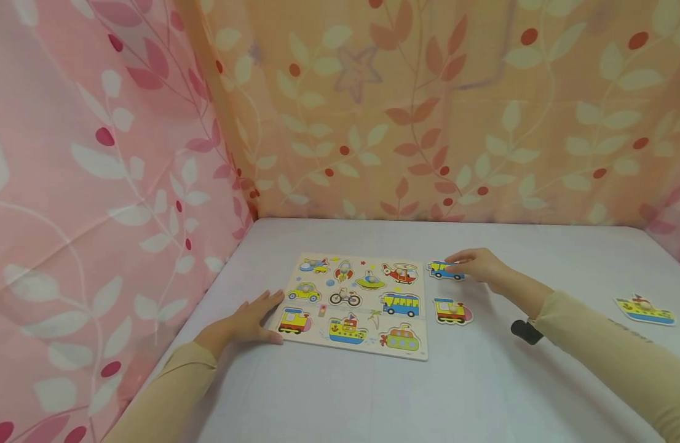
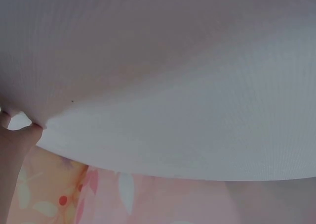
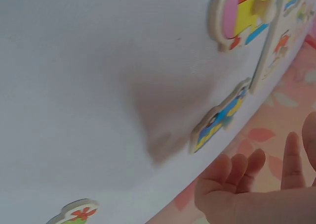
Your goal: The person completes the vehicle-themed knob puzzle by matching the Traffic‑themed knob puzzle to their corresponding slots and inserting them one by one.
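Note:
A puzzle board [image 1: 373, 349] printed with vehicles lies on the table. My left hand [image 1: 257, 319] rests at the board's left edge with spread fingers; the left wrist view catches only part of that hand [image 2: 19, 142]. A bus puzzle piece [image 1: 438, 271] lies beside the board's far right corner. Over it, my right hand [image 1: 478, 266] overlaps part of the bus in the head view. In the right wrist view the right hand [image 3: 237, 189] appears apart from the bus piece [image 3: 219, 117], fingers loosely bent around nothing. Closer to me lies a train piece [image 1: 452, 312] with a knob.
A boat piece [image 1: 645, 309] lies at the far right of the white table [image 1: 329, 400]. Another piece with a red propeller [image 3: 81, 213] shows at the bottom of the right wrist view. A black object [image 1: 525, 332] sits by the right sleeve. Patterned curtains [image 1: 428, 123] enclose the table.

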A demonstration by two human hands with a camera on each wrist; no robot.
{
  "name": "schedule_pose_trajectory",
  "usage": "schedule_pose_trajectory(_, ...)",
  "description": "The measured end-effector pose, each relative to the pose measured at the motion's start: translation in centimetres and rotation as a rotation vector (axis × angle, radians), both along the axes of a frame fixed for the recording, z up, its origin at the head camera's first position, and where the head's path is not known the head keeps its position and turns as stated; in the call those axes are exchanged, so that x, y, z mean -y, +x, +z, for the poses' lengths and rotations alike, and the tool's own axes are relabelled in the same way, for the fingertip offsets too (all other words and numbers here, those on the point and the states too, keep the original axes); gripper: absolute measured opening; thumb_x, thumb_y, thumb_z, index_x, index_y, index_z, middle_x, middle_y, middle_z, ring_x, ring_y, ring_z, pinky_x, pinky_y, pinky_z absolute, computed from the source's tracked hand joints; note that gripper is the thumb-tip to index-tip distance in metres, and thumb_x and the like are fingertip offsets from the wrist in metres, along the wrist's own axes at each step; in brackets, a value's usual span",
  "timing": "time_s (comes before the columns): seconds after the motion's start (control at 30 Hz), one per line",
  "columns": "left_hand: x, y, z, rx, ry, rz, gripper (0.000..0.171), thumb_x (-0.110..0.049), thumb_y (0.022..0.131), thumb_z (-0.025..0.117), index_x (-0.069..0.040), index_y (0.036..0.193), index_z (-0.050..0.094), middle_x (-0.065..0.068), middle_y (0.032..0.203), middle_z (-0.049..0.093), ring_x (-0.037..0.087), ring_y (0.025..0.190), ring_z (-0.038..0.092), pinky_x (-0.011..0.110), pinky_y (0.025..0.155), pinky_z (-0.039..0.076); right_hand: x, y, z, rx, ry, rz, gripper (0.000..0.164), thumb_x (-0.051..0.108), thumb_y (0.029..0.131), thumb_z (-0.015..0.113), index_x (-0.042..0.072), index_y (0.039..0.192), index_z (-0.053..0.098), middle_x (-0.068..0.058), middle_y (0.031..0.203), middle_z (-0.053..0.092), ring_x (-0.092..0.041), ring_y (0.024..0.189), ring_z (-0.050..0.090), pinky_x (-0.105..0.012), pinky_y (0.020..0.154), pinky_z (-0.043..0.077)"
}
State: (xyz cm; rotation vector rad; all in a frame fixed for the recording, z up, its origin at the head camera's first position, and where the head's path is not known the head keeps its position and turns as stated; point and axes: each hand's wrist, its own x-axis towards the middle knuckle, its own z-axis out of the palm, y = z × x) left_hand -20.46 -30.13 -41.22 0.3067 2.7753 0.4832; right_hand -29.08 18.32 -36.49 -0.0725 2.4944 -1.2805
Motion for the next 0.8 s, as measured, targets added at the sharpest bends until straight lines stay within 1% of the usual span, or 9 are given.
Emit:
schedule_pose_trajectory(0.2,0.1,0.0,0.0,-0.007,0.004,0.000,0.109,-0.049,0.072,0.082,-0.006,0.154,0.024,0.016,0.159,0.020,0.039,0.146,0.008,0.064,0.112,0.004,-0.3,-0.9,-1.0,0.028,0.003,-0.015,0.052,0.024,0.093,0.066,0.000,0.136,0.053,-0.030,0.141,0.040,-0.042,0.123,0.038,-0.062,0.102,0.035)
schedule_pose_trajectory(0.3,0.1,0.0,0.0,-0.007,0.001,0.001,0.109,-0.049,0.071,0.082,-0.006,0.154,0.024,0.016,0.159,0.020,0.038,0.147,0.008,0.064,0.112,0.004,-0.4,-1.6,-1.5,0.042,0.009,-0.013,0.052,0.024,0.093,0.067,0.000,0.136,0.053,-0.030,0.141,0.039,-0.042,0.121,0.039,-0.059,0.101,0.038)
schedule_pose_trajectory(0.47,0.1,0.0,0.0,-0.002,0.001,0.008,0.110,-0.050,0.072,0.081,-0.007,0.154,0.024,0.016,0.159,0.020,0.038,0.147,0.007,0.064,0.112,0.004,-0.8,-3.0,-2.0,0.046,0.045,0.025,0.054,0.025,0.092,0.068,0.000,0.137,0.052,-0.031,0.139,0.039,-0.042,0.117,0.039,-0.057,0.099,0.040)
schedule_pose_trajectory(0.57,0.0,0.0,0.0,-0.001,0.007,0.009,0.109,-0.050,0.072,0.081,-0.008,0.154,0.023,0.015,0.160,0.020,0.038,0.147,0.007,0.064,0.112,0.004,-0.9,-3.8,-2.4,0.064,0.050,0.008,0.054,0.025,0.091,0.070,0.001,0.136,0.053,-0.029,0.137,0.039,-0.040,0.114,0.040,-0.048,0.091,0.043)
schedule_pose_trajectory(0.63,0.0,0.0,-0.1,0.001,0.005,0.007,0.109,-0.050,0.072,0.081,-0.008,0.155,0.023,0.015,0.160,0.019,0.037,0.147,0.007,0.064,0.112,0.004,-1.1,-4.4,-2.8,0.088,0.058,-0.019,0.054,0.026,0.090,0.071,0.002,0.136,0.054,-0.028,0.139,0.039,-0.038,0.111,0.039,-0.041,0.083,0.041)
schedule_pose_trajectory(0.7,-0.1,-0.1,-0.1,0.007,0.004,0.010,0.109,-0.050,0.072,0.081,-0.009,0.155,0.023,0.014,0.160,0.019,0.037,0.147,0.006,0.063,0.113,0.004,-1.1,-4.9,-3.1,0.118,0.077,-0.044,0.055,0.028,0.089,0.072,0.004,0.136,0.054,-0.027,0.140,0.039,-0.037,0.110,0.040,-0.038,0.079,0.039)
schedule_pose_trajectory(0.8,0.0,-0.1,-0.1,0.011,0.002,0.012,0.110,-0.051,0.072,0.081,-0.009,0.155,0.022,0.015,0.160,0.019,0.037,0.147,0.006,0.063,0.113,0.004,-1.1,-5.6,-3.3,0.147,0.118,-0.045,0.055,0.030,0.089,0.072,0.005,0.135,0.056,-0.028,0.144,0.036,-0.038,0.112,0.039,-0.042,0.085,0.041)
